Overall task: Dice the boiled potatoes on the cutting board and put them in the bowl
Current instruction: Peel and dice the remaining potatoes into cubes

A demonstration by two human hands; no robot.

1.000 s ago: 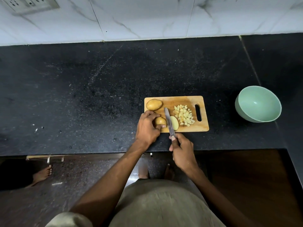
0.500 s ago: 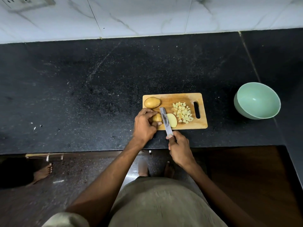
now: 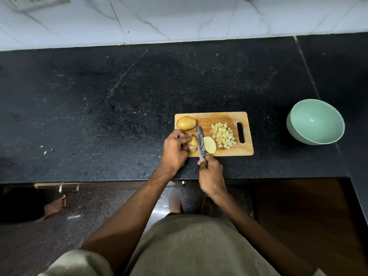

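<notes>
1. On the cutting board [image 3: 229, 119], its far-left corner holds a whole potato [image 3: 186, 123], not yet cut.
2. Your left hand [image 3: 175, 149] curls round the potato half [image 3: 192, 144] at the board's near-left edge.
3. Your right hand [image 3: 211, 175] grips the knife [image 3: 200, 143]; a second ago its blade ran between the halves, and now it has swung onto the held half, so slicing resumes.
4. The freed half [image 3: 209, 145] lies cut-face up beside the dice pile [image 3: 222, 135].
5. Well right of the board, the bowl [image 3: 316, 121] holds nothing.

No text, label, brand, number or sign can be read anywhere.
</notes>
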